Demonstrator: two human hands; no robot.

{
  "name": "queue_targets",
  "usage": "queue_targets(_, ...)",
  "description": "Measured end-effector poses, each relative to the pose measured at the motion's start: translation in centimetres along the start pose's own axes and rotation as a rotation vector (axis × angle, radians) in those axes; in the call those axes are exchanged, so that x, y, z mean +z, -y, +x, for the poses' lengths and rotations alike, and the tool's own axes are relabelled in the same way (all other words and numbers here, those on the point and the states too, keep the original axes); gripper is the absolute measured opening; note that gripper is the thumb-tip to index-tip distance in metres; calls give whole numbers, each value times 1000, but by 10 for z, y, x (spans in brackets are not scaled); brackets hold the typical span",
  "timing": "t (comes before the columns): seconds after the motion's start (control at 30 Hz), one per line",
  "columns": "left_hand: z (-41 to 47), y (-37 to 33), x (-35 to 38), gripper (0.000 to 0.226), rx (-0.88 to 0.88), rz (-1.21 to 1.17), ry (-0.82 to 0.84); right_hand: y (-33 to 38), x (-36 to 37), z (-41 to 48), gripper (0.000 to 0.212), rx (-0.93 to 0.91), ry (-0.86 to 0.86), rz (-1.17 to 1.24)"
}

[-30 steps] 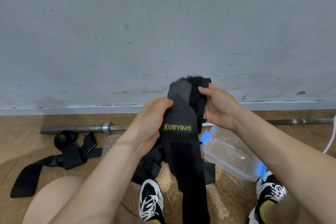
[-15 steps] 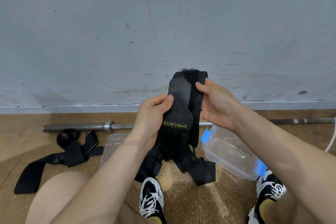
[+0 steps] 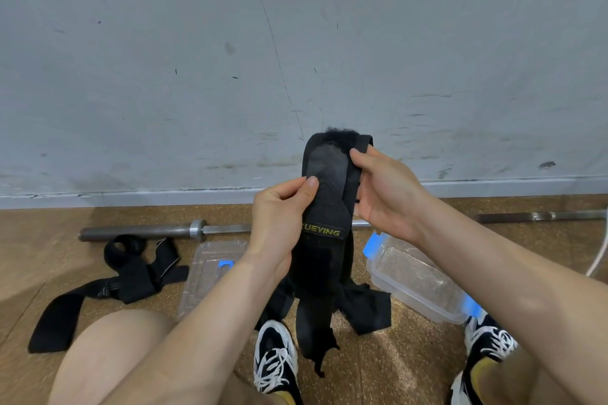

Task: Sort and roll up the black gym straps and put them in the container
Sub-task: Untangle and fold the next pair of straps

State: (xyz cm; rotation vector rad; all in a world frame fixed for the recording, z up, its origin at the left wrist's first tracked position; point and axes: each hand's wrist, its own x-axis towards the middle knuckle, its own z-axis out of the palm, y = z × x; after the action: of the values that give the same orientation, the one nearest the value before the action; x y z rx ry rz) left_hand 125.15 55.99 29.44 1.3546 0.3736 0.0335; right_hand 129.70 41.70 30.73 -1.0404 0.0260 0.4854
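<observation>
I hold a black gym strap (image 3: pixel 325 207) with yellow "XUEYING" lettering upright in front of me. My left hand (image 3: pixel 279 217) pinches its left edge with thumb on the front. My right hand (image 3: pixel 385 187) grips its folded top and right side. The strap's loose tails hang down to the floor between my shoes. A second black strap (image 3: pixel 108 279) lies spread on the floor at the left. The clear plastic container (image 3: pixel 414 279) with blue clips sits on the floor at the right, partly behind my right forearm.
The container's clear lid (image 3: pixel 210 270) lies flat on the floor behind my left forearm. A steel barbell (image 3: pixel 164 231) runs along the base of the grey wall. My knees and black-and-white shoes (image 3: pixel 274 362) fill the foreground. A white cable (image 3: pixel 597 260) hangs at far right.
The strap's hanging part has been drawn upward and folded shorter between both hands. My left thumb has slid higher on the front, and my right hand has shifted a little up the top fold.
</observation>
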Motion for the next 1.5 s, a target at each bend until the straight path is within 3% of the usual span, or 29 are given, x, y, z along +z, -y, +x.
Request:
queue_targets(0.17, 1, 1, 1, 17, 55, 44, -18, -2, 3, -2, 30, -55, 18, -90)
queue_targets(0.4, -2, -1, 3, 15, 112, 23, -128, -12, 11, -4, 48, -238, -78, -270)
queue_targets(0.53, 1, 0, 2, 34, 75, 100, -149, -14, 17, -5, 56, -335, -200, -453)
queue_targets(0.6, 4, -4, -1, 34, 5, 144, -86, -13, 17, -5, 55, -351, -236, -505)
queue_targets(0.7, 3, -13, -7, 20, -78, 95, 108, -13, 18, -6, 35, -277, -221, -499)
queue_targets(0.8, 0, -14, -7, 16, -85, 32, 182, -17, 19, -6, 24, -239, -249, -498)
queue_targets(0.97, -4, -9, 4, 27, 64, 151, 129, -23, 27, -8, 20, -332, -315, -534)
queue_targets(1.13, -5, 2, 10, 33, 412, 573, -41, -30, 26, -5, 21, -352, -416, -625)
queue_targets(1.33, -16, 3, 17, 18, 311, 388, 17, -27, 23, 1, 21, -436, -423, -757)
queue_targets(1.5, -16, 0, 19, 20, 476, 585, -31, -18, 27, 3, 31, -209, -317, -662)
